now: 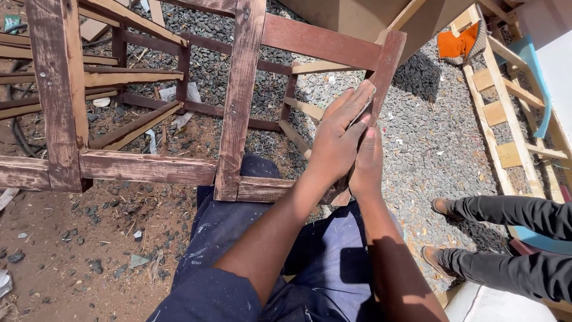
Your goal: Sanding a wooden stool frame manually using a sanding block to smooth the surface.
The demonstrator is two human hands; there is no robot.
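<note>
A dark-stained, worn wooden frame lies tilted across my lap, above my blue trousers. Both hands meet on its right-hand upright post. My left hand lies flat along the post with the fingers stretched upward, pressing a small greyish piece of sandpaper that peeks out under the fingertips. My right hand is tucked just beneath and beside it, clasping the same post from the right, thumb up. The post's lower end is hidden by both hands.
Grey gravel and reddish dirt cover the ground. Another person's legs in black trousers with brown shoes stretch in from the right. A pale ladder-like wooden frame, a blue board and an orange cloth lie at the far right.
</note>
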